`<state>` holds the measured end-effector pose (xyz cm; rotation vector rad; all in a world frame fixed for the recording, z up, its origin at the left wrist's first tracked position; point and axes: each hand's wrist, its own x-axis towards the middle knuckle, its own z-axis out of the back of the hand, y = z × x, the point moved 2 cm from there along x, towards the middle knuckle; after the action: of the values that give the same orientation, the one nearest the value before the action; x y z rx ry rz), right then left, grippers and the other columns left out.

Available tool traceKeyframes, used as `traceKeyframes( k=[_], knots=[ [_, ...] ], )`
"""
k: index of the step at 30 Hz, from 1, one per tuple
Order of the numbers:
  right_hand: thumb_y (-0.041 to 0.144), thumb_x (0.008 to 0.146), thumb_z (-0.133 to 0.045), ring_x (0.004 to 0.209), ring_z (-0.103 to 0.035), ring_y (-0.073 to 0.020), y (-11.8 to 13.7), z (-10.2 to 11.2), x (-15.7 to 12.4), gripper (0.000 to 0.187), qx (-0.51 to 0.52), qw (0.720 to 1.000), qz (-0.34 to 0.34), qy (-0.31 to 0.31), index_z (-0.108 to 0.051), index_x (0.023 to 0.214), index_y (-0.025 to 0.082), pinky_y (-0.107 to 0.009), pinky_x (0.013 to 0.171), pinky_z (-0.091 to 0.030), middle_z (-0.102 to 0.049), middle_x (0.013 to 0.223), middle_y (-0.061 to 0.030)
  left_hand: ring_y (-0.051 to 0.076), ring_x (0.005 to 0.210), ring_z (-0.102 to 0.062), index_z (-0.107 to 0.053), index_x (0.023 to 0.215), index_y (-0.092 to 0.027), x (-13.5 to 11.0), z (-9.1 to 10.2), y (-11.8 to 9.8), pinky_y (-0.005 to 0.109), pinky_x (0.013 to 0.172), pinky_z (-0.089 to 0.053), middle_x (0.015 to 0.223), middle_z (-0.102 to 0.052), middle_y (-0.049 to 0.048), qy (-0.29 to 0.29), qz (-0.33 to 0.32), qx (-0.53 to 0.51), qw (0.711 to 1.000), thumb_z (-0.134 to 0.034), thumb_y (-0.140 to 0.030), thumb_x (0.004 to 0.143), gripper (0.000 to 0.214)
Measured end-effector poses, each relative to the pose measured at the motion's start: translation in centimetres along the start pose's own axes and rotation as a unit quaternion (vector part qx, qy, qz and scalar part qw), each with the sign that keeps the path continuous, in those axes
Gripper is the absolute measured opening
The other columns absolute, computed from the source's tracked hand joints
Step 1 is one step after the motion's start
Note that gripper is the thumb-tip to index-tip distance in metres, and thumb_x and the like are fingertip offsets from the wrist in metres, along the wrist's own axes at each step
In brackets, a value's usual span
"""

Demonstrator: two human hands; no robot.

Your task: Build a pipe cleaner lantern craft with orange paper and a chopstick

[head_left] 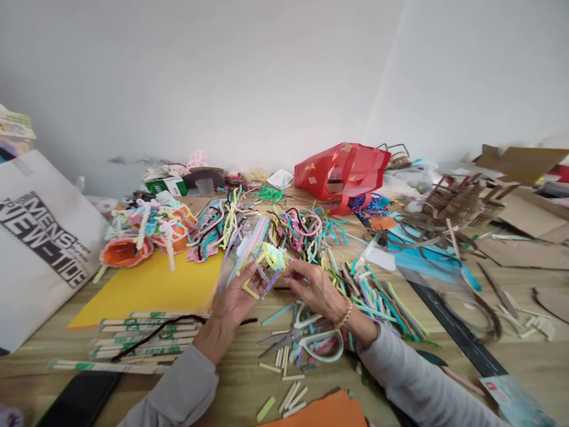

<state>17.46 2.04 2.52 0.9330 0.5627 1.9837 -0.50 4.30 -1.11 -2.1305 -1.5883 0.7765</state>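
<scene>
My left hand [235, 295] is closed around a small pipe-cleaner frame [272, 257] in yellow and lilac, held up above the table. My right hand [316, 290] is at the frame's right side with its fingertips pinched together; whatever they pinch is too small to make out. Scissors [296, 338] with pale handles lie on the table just below the hands. Around them are short cut pieces of wood stick [293, 394] and pipe-cleaner scraps. A dark brown pipe cleaner [155, 327] passes under my left wrist.
Bundles of coloured pipe cleaners [302, 228] lie behind my hands, more [377, 302] to the right. Yellow sheets [151, 290] and wrapped chopsticks [146, 338] are at left, beside a white bag [48, 249]. A red bag [311, 172] stands at the back; a dark phone [80, 397] lies front left.
</scene>
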Motion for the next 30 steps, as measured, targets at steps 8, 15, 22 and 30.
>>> traceKeyframes(
  k=[8,15,22,30],
  knots=[
    [0.017,0.089,-0.051,0.082,-0.060,-0.0160,1.1,0.7,-0.2,0.020,-0.005,0.994,0.074,-0.080,-0.061,0.105,0.021,-0.029,0.075,-0.050,-0.056,0.109,-0.0085,0.011,0.058,-0.059,-0.068,0.074,-0.015,-0.7,-0.3,0.8,0.023,0.060,-0.048,0.064,-0.066,-0.0017,0.019,-0.091,0.247,0.965,-0.082,-0.025,0.061,0.021],
    [0.018,0.092,-0.051,0.086,-0.062,-0.0169,0.8,0.2,-0.4,0.021,-0.069,0.994,0.077,-0.027,-0.064,0.107,0.021,-0.027,0.074,-0.049,-0.062,0.104,-0.0068,0.009,0.053,-0.052,-0.070,0.069,-0.014,-1.3,-1.1,1.3,0.022,0.056,-0.041,0.054,-0.061,-0.0032,0.031,-0.102,0.329,0.938,-0.082,-0.026,0.059,0.020],
    [0.018,0.089,-0.057,0.086,-0.059,-0.0200,0.7,0.4,-0.2,0.017,-0.098,0.992,0.074,-0.003,-0.067,0.102,0.019,-0.031,0.075,-0.049,-0.064,0.093,-0.0066,0.011,0.057,-0.054,-0.071,0.067,-0.014,-1.6,-1.1,1.3,0.022,0.059,-0.043,0.058,-0.065,-0.0011,0.041,-0.107,0.378,0.919,-0.079,-0.025,0.062,0.014],
    [0.021,0.083,-0.065,0.109,-0.048,-0.0260,0.6,0.3,-0.2,0.014,-0.090,0.986,0.118,-0.078,-0.069,0.096,0.021,-0.044,0.094,-0.043,-0.055,0.113,-0.0097,0.013,0.058,-0.060,-0.069,0.071,-0.015,-1.4,-0.7,1.4,0.025,0.063,-0.048,0.059,-0.067,-0.0011,0.047,-0.096,0.349,0.931,-0.077,-0.029,0.065,0.017]
  ],
)
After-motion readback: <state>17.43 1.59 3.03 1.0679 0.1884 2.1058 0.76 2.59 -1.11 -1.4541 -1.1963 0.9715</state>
